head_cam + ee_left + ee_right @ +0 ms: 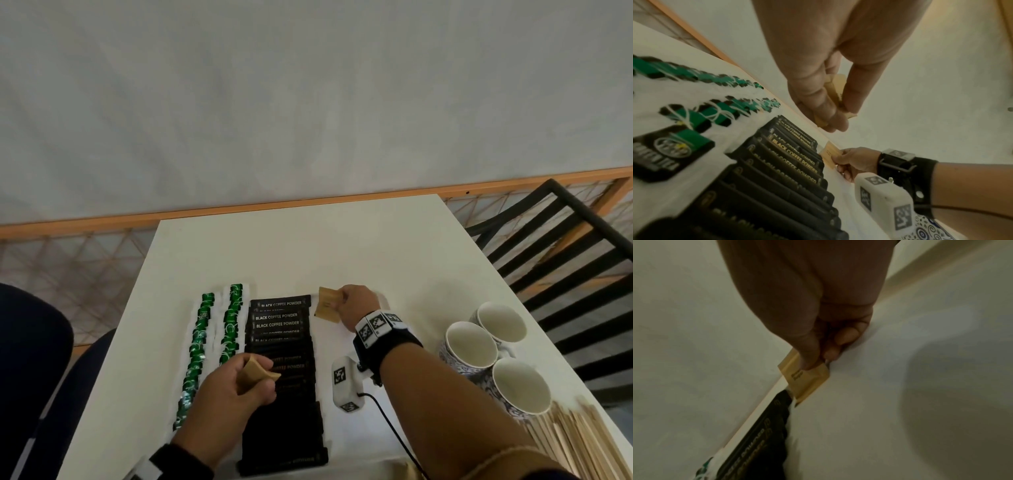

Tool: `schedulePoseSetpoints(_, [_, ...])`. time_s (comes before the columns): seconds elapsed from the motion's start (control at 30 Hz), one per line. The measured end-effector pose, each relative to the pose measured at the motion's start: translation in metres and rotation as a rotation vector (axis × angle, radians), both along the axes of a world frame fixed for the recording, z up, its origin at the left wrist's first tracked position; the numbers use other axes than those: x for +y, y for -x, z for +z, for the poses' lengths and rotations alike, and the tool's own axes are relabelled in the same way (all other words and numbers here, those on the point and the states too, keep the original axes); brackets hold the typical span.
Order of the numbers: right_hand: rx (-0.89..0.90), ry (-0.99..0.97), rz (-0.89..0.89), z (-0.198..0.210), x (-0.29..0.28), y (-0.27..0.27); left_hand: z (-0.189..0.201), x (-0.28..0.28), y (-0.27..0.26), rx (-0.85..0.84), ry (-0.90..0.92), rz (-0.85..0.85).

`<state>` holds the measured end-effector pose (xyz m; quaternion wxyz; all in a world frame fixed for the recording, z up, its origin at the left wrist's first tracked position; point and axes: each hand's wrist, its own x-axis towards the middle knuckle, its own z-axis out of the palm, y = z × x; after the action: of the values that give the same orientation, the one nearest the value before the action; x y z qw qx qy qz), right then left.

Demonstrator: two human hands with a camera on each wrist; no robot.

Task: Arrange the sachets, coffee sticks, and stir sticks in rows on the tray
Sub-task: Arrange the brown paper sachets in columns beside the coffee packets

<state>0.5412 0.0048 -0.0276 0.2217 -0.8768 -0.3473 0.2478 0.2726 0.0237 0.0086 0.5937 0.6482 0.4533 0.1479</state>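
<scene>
Two rows of green-and-white sachets [205, 342] and one long row of black coffee sticks [279, 359] lie on the white tray surface [308, 253]. My right hand [352, 306] pinches a brown sachet [328, 305] just right of the far end of the black row, low over the surface; the same brown sachet [806, 381] shows in the right wrist view. My left hand [239, 383] grips a small bundle of brown sachets [255, 371] above the near part of the black row; those brown sachets [835, 97] sit between its fingers and thumb.
Three white patterned cups [496, 353] stand at the right. A pile of wooden stir sticks [579, 442] lies at the near right corner. A black slatted chair [565, 260] stands beyond the right edge. A dark blue chair [30, 359] is at left.
</scene>
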Motion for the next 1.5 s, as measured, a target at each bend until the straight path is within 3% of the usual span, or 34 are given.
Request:
schedulePoseSetpoints(0.23, [0.045, -0.007, -0.001, 0.000, 0.021, -0.001, -0.013, 0.004, 0.003, -0.003, 0.061, 0.007])
schedulePoseSetpoints(0.43, [-0.043, 0.041, 0.104, 0.001, 0.024, -0.005, -0.009, 0.004, 0.001, -0.026, 0.032, -0.025])
schedulePoseSetpoints(0.7, [-0.054, -0.014, 0.082, -0.007, 0.023, -0.004, -0.004, 0.005, -0.005, -0.085, 0.091, 0.117])
schedulePoseSetpoints(0.9, [-0.035, -0.151, 0.034, 0.001, 0.006, 0.012, 0.001, 0.005, -0.005, -0.175, 0.118, 0.073])
schedulePoseSetpoints(0.97, [0.114, -0.184, 0.153, 0.015, -0.003, 0.028, -0.001, 0.004, -0.006, -0.187, 0.113, 0.056])
schedulePoseSetpoints(1.07, [0.633, -0.174, 0.288, 0.039, -0.020, 0.056, -0.005, 0.002, -0.009, -0.186, 0.068, 0.031])
schedulePoseSetpoints(1.1, [0.726, -0.169, 0.309, 0.042, -0.025, 0.063, -0.005, 0.001, -0.010, -0.180, 0.043, 0.016])
schedulePoseSetpoints(1.27, [0.818, -0.228, 0.365, 0.041, -0.035, 0.074, -0.003, -0.004, -0.015, -0.158, -0.064, -0.002])
schedulePoseSetpoints(1.37, [0.754, -0.244, 0.348, 0.038, -0.037, 0.072, -0.005, -0.007, -0.014, -0.121, -0.087, 0.025])
schedulePoseSetpoints(1.5, [0.461, -0.165, 0.403, 0.041, -0.039, 0.069, -0.008, -0.008, -0.011, -0.051, -0.183, 0.085])
